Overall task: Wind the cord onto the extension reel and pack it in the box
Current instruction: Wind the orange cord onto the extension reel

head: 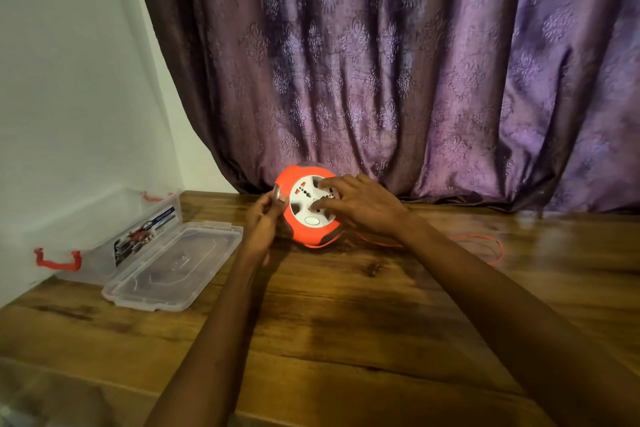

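Orange extension reel standing tilted at the far middle of the wooden bench, white socket face turned toward the camera, just in front of the purple curtain.

Left hand gripping the reel's left rim, fingers curled round the edge, thumb up against it.

Right hand lying over the socket face, fingers spread and pressing flat, not curling round anything.

Orange cord trailing from under the reel rightward across the bench, looping loosely well to the right; partly hiding behind the right forearm.

Clear plastic box with red handles sitting at the left edge against the white wall, well apart from the reel. Clear lid lying flat on the bench just beside the box, toward the reel.
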